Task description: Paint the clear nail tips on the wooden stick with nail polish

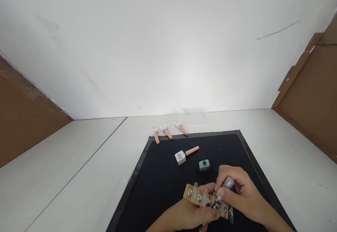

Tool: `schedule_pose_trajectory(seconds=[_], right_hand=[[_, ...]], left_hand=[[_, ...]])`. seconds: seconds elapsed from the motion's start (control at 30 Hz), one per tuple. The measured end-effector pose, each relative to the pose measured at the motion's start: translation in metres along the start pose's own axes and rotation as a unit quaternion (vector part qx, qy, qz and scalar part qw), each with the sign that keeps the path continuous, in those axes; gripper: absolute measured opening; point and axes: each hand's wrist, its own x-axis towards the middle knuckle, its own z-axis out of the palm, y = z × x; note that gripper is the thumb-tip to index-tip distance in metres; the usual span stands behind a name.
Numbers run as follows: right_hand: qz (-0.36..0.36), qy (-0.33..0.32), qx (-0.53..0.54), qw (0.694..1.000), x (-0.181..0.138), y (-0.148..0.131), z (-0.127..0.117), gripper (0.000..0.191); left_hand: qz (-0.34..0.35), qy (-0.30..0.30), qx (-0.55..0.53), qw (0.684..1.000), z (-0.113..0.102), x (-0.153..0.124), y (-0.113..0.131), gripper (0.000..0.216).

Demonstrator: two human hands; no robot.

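Observation:
My left hand (190,213) is closed around a wooden nail tip stand (195,199), which carries several clear false nails (204,197) on silver round mounts. In my right hand (240,193) is a nail polish brush with a silver cap (228,183), pinched between thumb and fingers. Its brush end points down at one of the clear nails near the stand's right part; my fingers partly hide the contact. Just beyond the hands stands a teal nail polish bottle (204,165) with its neck uncapped.
A white square polish bottle (180,157) with a peach cap lies on the black mat (160,176). Three similar bottles, one of them a white bottle (163,128), lie along the mat's far edge. A white wall (168,49) rises behind, with brown cardboard panels (310,84) at the sides.

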Motion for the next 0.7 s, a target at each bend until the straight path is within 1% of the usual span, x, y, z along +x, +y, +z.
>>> schedule_pose_trajectory(seconds=[0.1, 0.23, 0.33, 0.47, 0.5, 0.57, 0.63, 0.7], right_hand=[[0.001, -0.005, -0.024, 1.0, 0.0, -0.001, 0.0, 0.025], [0.033, 0.03, -0.024, 0.999, 0.001, 0.002, -0.001, 0.026], [0.002, 0.029, -0.025, 0.999, 0.001, 0.001, -0.002, 0.026], [-0.052, -0.012, -0.034, 0.998, 0.002, -0.004, -0.002, 0.03], [-0.05, -0.015, -0.037, 0.998, 0.003, -0.004, -0.002, 0.03], [-0.02, -0.009, -0.037, 0.999, 0.003, -0.004, -0.002, 0.029], [0.012, 0.016, -0.039, 0.999, 0.004, -0.002, -0.002, 0.027], [0.015, 0.044, -0.043, 0.998, 0.003, 0.0, -0.003, 0.026]], left_hand=[[-0.002, 0.001, 0.004, 1.0, 0.001, 0.0, 0.002, 0.035], [0.006, -0.006, 0.0, 1.0, 0.0, 0.0, -0.003, 0.037], [0.008, -0.006, -0.001, 1.0, -0.001, 0.0, -0.004, 0.042], [0.006, 0.002, 0.001, 1.0, 0.001, -0.001, 0.004, 0.047], [0.005, 0.003, 0.003, 1.0, 0.001, -0.001, 0.005, 0.048], [0.004, 0.005, 0.004, 1.0, 0.002, -0.001, 0.006, 0.053], [0.008, 0.004, 0.0, 1.0, 0.002, -0.002, 0.003, 0.058], [0.012, -0.001, -0.004, 1.0, 0.001, -0.002, 0.0, 0.061]])
